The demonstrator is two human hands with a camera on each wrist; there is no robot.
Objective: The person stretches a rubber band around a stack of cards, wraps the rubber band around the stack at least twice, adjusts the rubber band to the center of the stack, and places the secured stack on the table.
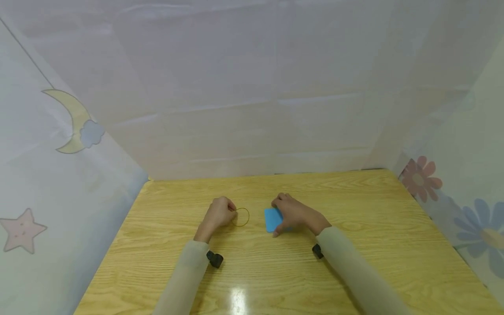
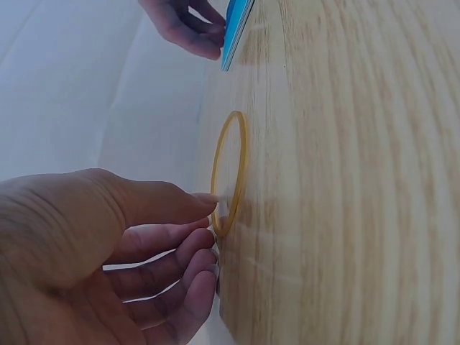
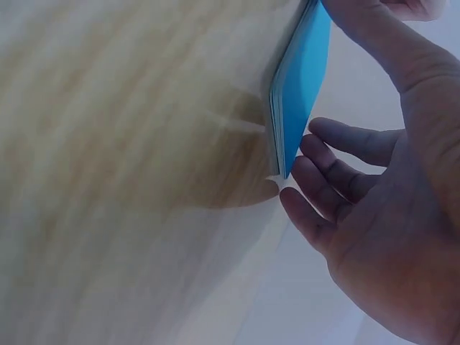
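A thin yellow rubber band (image 1: pixel 249 215) forms a ring on the wooden table, left of the middle. My left hand (image 1: pixel 220 213) is at its left edge; in the left wrist view the thumb and forefinger pinch the band (image 2: pixel 244 144), the other fingers loosely bent. To the right lies a flat stack of blue cards (image 1: pixel 271 220), its layered edges showing in the right wrist view. My right hand (image 1: pixel 293 211) spans this stack from above, gripping it with the thumb at the near side and the fingers at the far side. The palm hides the stack's right part.
The wooden table (image 1: pixel 252 271) reaches back to a pale hanging sheet (image 1: pixel 252 131). Printed side sheets stand left and right, with a moon (image 1: pixel 75 118) and flowers (image 1: pixel 421 177). A small black camera (image 1: pixel 215 259) sits at the left wrist, another (image 1: pixel 317 251) at the right.
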